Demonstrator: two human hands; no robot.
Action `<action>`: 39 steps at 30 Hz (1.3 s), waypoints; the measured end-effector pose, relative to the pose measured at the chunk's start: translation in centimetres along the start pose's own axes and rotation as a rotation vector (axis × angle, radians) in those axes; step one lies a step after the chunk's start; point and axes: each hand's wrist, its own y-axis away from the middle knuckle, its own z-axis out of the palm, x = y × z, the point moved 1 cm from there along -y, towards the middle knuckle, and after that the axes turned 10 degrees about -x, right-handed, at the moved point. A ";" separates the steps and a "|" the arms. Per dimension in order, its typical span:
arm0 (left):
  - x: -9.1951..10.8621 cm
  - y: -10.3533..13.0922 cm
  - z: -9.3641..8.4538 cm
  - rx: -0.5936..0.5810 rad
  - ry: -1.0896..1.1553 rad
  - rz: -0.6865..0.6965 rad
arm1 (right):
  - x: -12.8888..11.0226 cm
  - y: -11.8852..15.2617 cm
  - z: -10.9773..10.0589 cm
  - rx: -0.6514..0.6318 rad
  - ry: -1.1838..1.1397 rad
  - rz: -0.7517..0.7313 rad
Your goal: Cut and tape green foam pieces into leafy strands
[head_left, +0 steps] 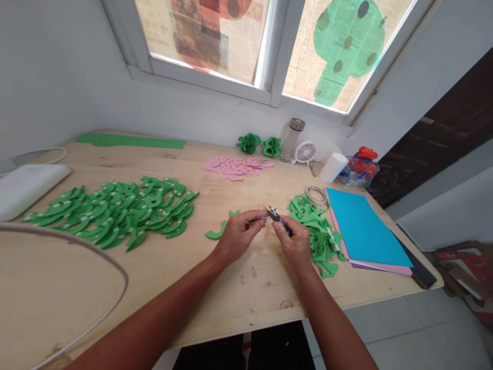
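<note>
My right hand [296, 240] is closed around a small dark-handled tool [284, 225] with a pointed tip; whether it is scissors or pliers is not clear. Facing it, my left hand [239, 234] pinches something small between thumb and fingers, with a whitish bit showing near the tool's tip. Just beyond the left hand lies a curved green paper piece [217, 231]. Right of my right hand is a heap of green paper scraps [318, 234], with a roll of tape [316, 196] at its far edge.
A large pile of green curved pieces [127, 210] with white tabs spreads at left. Pink cutouts [239, 167], a green strip [131, 141], green paper ornaments [248, 143], a glass bottle [291, 140] and a fan [305, 152] lie farther back. Blue sheets [365, 226] lie right.
</note>
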 end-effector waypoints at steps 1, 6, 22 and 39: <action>0.0 0.0 0.0 0.000 -0.002 -0.002 | 0.0 0.0 0.0 0.005 0.005 0.000; 0.2 0.0 0.0 0.008 -0.019 0.002 | -0.1 0.1 -0.1 0.029 0.063 -0.015; -0.3 -0.2 -0.2 0.077 0.061 -0.027 | -0.2 0.0 -0.3 0.119 0.169 -0.042; 0.1 -0.2 0.0 0.081 0.163 -0.026 | 0.1 0.2 0.2 0.043 0.142 -0.038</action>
